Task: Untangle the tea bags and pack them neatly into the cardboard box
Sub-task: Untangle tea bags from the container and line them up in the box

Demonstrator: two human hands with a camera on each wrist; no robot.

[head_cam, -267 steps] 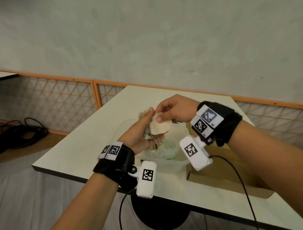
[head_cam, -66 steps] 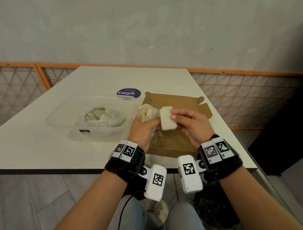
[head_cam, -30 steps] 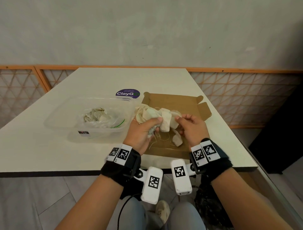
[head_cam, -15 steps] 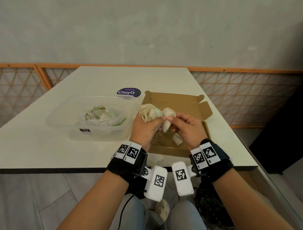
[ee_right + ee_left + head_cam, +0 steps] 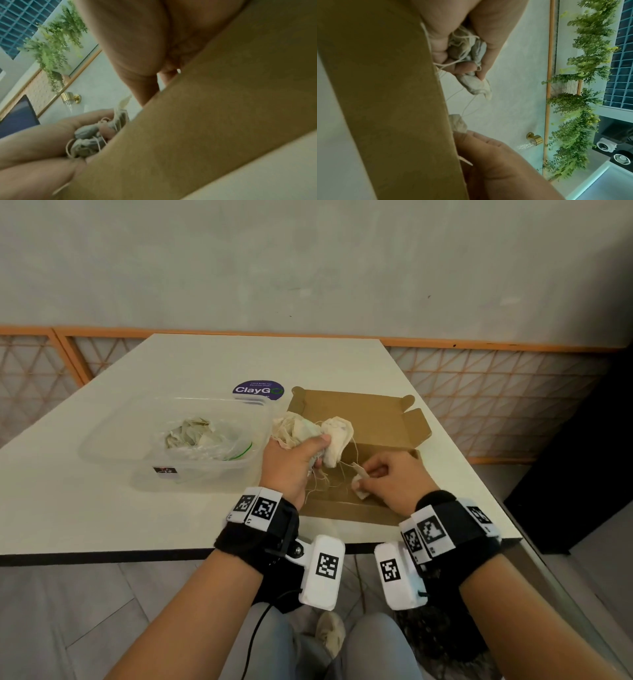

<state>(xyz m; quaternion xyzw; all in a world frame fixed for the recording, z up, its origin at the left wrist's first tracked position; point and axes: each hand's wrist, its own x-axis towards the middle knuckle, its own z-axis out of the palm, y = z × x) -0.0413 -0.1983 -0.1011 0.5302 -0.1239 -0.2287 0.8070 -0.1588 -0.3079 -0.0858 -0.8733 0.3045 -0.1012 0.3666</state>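
Observation:
My left hand [image 5: 313, 448] grips a clump of tangled tea bags [image 5: 298, 428] above the open cardboard box [image 5: 356, 409]. One pale bag [image 5: 337, 436] droops from the clump over my thumb. Thin strings [image 5: 344, 474] run down from it to a single small tea bag [image 5: 359, 484], which my right hand [image 5: 371, 477] pinches low inside the box. In the left wrist view my left hand [image 5: 471, 56] holds the clump [image 5: 467, 44] above the single bag [image 5: 458, 123] and the box wall [image 5: 393, 94]. The right wrist view shows the clump [image 5: 85, 136] beyond the cardboard wall [image 5: 205, 121].
A clear plastic container [image 5: 113, 446] left of the box holds more tea bags [image 5: 191, 433] and a zip bag. A purple round sticker [image 5: 258, 390] lies on the white table [image 5: 85, 508] behind them. The table's near edge is just in front of my wrists.
My right hand has dropped from the clump down into the box, pulling the single bag away on its strings. My left hand still holds the clump in about the same place.

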